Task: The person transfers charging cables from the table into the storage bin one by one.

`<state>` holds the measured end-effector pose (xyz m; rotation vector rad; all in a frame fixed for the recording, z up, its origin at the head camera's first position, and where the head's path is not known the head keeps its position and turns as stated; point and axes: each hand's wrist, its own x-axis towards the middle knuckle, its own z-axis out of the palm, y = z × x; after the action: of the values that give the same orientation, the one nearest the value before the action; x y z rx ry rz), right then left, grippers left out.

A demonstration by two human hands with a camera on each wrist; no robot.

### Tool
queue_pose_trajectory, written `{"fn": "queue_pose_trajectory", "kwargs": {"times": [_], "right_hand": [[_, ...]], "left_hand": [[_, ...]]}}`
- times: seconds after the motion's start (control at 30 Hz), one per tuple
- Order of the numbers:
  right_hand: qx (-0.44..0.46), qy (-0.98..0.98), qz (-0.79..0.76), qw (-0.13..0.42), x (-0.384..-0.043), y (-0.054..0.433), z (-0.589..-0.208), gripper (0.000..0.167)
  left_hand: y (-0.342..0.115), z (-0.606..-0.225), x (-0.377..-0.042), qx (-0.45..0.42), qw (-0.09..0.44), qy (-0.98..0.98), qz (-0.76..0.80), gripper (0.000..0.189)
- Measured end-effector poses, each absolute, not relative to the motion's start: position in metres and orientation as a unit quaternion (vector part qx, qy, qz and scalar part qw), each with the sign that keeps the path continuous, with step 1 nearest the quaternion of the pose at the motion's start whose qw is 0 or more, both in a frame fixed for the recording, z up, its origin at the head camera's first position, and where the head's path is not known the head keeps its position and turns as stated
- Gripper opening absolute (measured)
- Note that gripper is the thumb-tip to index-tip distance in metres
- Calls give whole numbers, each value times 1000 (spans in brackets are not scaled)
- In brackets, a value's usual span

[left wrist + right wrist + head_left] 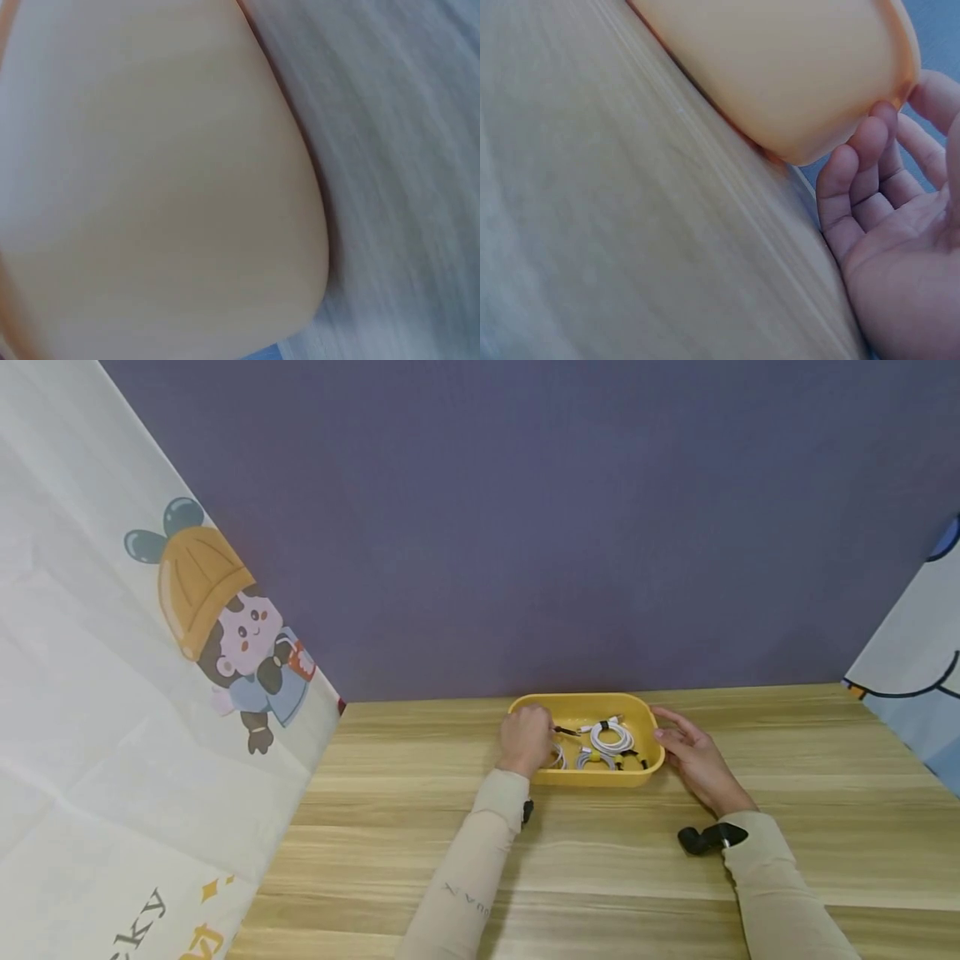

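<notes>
A yellow plastic basket (588, 779) stands on the wooden table with bundled cables inside. My left hand (525, 739) reaches over its left end, fingers bent down inside and hidden; I cannot tell whether they grip anything. A thin dark cable end (566, 731) sticks out beside those fingers. Only the basket wall (165, 180) fills most of the left wrist view. My right hand (697, 760) holds the basket's right end, thumb at the rim. In the right wrist view, its bent fingers (868, 142) are against the outer wall. A white coiled cable (619, 747) and a grey one (592, 760) lie inside.
The wooden table (600, 877) runs in front of and beside the basket. A dark blue-grey panel (570, 527) rises directly behind it. White sheets with cartoon prints flank the table, the left sheet (90, 710) reaching the table's left edge.
</notes>
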<state>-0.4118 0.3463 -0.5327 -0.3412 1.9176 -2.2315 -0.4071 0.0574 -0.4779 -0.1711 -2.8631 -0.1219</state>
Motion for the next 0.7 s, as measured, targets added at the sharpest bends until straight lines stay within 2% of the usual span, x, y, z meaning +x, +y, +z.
{"fn": "queue_pose_trajectory", "kwargs": {"times": [0.13,0.4,0.7], "right_hand": [[-114,644,-751,91,-412,346,-532,62],[-120,637,-756,94,-410,345,-531,62],[-112,646,-750,90,-411,344,-532,63]], "left_hand": [[58,-478,-409,-63,136,-988,-28,7],[58,-477,-414,-78,129,-988,-22,25],[60,-480,-419,-72,111,-991,-12,21]]}}
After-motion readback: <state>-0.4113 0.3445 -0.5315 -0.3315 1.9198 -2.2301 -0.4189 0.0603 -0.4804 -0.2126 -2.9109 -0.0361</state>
